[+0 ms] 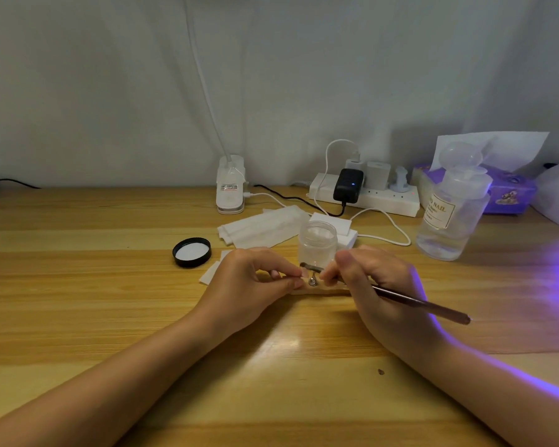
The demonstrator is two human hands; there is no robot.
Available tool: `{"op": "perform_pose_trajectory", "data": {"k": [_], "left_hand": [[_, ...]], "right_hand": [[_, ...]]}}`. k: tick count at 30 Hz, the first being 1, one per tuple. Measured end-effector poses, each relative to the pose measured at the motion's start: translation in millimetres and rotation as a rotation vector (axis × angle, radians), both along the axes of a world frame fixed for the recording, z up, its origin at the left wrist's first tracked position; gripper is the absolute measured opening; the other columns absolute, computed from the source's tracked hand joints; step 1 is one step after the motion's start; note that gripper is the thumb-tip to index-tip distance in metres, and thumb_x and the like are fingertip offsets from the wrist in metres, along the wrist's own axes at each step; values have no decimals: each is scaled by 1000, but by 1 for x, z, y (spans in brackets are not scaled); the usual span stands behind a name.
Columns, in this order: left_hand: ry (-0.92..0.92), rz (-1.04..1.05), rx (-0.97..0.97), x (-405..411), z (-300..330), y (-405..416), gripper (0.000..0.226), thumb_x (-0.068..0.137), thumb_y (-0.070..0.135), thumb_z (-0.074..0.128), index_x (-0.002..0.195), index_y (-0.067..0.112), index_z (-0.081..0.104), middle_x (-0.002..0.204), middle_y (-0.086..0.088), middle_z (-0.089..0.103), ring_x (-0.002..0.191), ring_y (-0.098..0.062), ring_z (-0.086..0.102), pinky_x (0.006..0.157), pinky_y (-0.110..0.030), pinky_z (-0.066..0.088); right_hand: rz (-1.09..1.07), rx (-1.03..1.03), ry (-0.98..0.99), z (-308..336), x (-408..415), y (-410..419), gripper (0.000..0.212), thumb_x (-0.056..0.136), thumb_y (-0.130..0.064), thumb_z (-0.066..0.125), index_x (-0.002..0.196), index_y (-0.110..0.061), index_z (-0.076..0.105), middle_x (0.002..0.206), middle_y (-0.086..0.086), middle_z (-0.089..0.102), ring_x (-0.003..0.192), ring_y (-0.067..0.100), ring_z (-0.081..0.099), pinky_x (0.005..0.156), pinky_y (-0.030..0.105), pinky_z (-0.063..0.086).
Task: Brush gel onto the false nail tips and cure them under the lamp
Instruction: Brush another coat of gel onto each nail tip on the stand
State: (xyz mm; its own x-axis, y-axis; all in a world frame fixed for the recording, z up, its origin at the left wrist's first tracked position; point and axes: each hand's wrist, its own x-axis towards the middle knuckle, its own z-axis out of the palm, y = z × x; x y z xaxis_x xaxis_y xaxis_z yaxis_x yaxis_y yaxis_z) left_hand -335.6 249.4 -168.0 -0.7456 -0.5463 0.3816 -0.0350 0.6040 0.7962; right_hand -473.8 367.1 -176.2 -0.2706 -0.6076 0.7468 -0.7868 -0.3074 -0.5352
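Both forearms reach in over the wooden tabletop (110,317). The left hand (255,285) curls its fingers and pinches what seems to be a small nail tip (304,273) on a metal stand (312,281), though it is too small to be sure. The right hand (375,285) grips a brush (420,301), its head lying at the tip. Just beyond stands an open clear jar (318,243), its black lid (192,252) to the left, white wipes (262,229) behind. Farther back are a clip lamp base (230,185), a power strip (365,195), and to the right a clear bottle (452,214).
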Motion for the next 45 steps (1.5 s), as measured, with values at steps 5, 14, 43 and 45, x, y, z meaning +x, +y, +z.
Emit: {"op": "perform_pose_trajectory", "data": {"k": [5,14,43,45], "left_hand": [[9,42,33,-1,-1,-3,23,72,10,75,79,32,72,79,9,68,75,-4,59,65,-13,44],[29,31,87,0,-3,-3,20,73,10,74,79,29,74,78,12,68,80,-15,62,69,-25,52],[54,4,-7,-2,1,-2,25,71,7,75,76,31,71,76,8,67,73,-2,57,67,-11,42],[65,3,-5,-1,2,-2,26,70,5,75,76,31,71,77,8,66,74,-3,58,66,-11,42]], "right_hand": [[18,-6,-74,-1,0,5,55,93,-44,37,59,-12,65,56,-6,60,60,6,58,66,43,46],[34,8,-93,0,0,4,55,92,-48,35,60,-16,65,59,-9,61,63,7,60,66,46,47],[59,-15,-88,5,3,3,42,93,-34,39,71,-14,68,68,-9,65,70,-4,60,68,9,41],[77,3,-80,4,3,3,44,92,-37,39,72,-11,69,70,-8,66,71,-4,61,68,9,42]]}}
